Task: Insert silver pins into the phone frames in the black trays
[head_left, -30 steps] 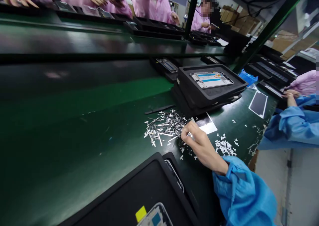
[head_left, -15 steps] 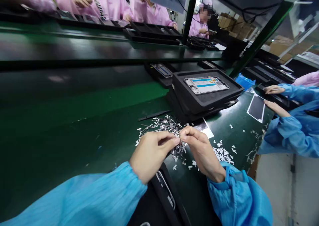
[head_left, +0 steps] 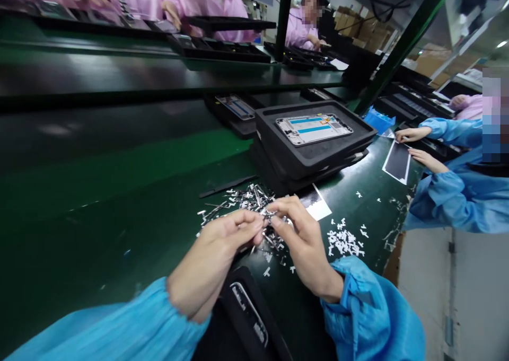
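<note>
My left hand [head_left: 217,252] and my right hand [head_left: 299,239] meet above the green bench, fingertips pinched together on one small silver strip [head_left: 267,219]. Just beyond the fingers lies a loose pile of small silver strips [head_left: 238,202]. A second scatter of white bits [head_left: 345,240] lies to the right of my right hand. Under my wrists sits a black tray with a phone frame [head_left: 248,313], partly hidden by my sleeves.
A stack of black trays [head_left: 318,149] with a phone frame on top stands beyond the pile. A thin black stick [head_left: 226,186] lies left of it. A white-edged card [head_left: 318,206] lies by the stack. A co-worker's hands [head_left: 417,146] rest on a dark sheet [head_left: 396,162] at right. People in pink work across the conveyor.
My left hand came into view and joined the right one. Both hands now pinch a strip together, slightly left of where the right hand picked at the pile.
</note>
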`<state>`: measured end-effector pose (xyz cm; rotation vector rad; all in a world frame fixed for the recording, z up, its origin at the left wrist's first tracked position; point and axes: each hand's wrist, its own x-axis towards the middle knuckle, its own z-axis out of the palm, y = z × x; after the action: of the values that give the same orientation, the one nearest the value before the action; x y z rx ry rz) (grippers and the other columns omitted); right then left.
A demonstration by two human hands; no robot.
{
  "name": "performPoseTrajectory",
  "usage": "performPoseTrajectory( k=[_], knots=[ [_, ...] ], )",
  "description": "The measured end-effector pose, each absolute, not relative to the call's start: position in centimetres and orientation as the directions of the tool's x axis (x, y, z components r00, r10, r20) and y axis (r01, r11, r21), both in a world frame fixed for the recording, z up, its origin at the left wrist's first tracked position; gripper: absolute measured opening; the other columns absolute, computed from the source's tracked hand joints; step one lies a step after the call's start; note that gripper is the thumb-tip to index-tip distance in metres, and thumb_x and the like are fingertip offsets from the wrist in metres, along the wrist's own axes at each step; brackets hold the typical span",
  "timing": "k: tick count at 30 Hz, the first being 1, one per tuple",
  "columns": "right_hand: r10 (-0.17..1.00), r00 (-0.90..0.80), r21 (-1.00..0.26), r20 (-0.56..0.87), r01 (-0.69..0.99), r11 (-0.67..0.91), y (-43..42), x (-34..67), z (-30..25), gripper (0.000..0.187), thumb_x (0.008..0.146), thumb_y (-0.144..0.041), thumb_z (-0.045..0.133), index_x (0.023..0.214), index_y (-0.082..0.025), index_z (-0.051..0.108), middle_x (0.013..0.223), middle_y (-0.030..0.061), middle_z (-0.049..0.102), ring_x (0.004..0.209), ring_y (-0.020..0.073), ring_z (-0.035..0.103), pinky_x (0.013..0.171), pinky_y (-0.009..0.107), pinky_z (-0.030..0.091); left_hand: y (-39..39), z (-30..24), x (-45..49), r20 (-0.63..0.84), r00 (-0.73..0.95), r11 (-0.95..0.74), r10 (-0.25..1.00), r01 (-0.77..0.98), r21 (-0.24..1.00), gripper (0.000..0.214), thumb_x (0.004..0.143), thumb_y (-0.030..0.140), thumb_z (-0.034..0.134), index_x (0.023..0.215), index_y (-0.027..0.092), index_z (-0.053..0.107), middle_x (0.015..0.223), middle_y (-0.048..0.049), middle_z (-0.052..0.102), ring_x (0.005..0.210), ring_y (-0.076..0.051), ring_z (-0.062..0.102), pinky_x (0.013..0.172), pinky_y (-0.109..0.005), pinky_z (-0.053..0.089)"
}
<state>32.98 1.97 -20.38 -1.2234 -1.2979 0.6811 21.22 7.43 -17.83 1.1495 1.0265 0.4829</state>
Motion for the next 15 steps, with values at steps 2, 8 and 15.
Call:
performPoseTrajectory(
  k=[2,8,15],
  knots=[
    [0.927,0.135,-0.918,0.349,0.249,0.309,1.9,33.2,-19.9,0.017,0.084,-0.015,0.042,0.093,-0.020,0.055,0.096,0.0018,0.052,0.091,0.0125,0.048,0.083,0.027,0.038,7.7,-17.4,20.6,-0.426,0.507,0.363,0.749,0.224,0.904,0.031,0.051,0.047,0.063,0.052,0.017,0.053,0.057,-0.0003,0.049,0.062,-0.015,0.045,0.058,-0.023,0.040],
    [0.946,0.082,-0.920,0.315,0.272,0.282,1.7,33.5,-19.5,0.011,0.081,-0.016,0.050,0.073,-0.020,0.056,0.069,-0.0028,0.052,0.071,0.0110,0.051,0.072,0.023,0.041,8.5,-17.6,19.2,-0.483,0.499,0.271,0.720,0.439,0.857,0.038,0.042,0.057,0.062,0.046,0.020,0.056,0.056,-0.0023,0.052,0.061,-0.018,0.048,0.054,-0.023,0.042],
    [0.974,0.046,-0.946,0.221,0.252,0.203,1.4,33.2,-19.2,0.015,0.079,-0.012,0.048,0.065,-0.019,0.049,0.067,-0.0036,0.046,0.068,0.0104,0.044,0.069,0.023,0.035,7.4,-17.6,19.0,-0.137,0.439,-0.153,0.888,0.562,0.813,0.030,0.045,0.056,0.057,0.058,0.029,0.065,0.068,-0.0002,0.066,0.069,-0.025,0.059,0.064,-0.028,0.043]
  ],
)
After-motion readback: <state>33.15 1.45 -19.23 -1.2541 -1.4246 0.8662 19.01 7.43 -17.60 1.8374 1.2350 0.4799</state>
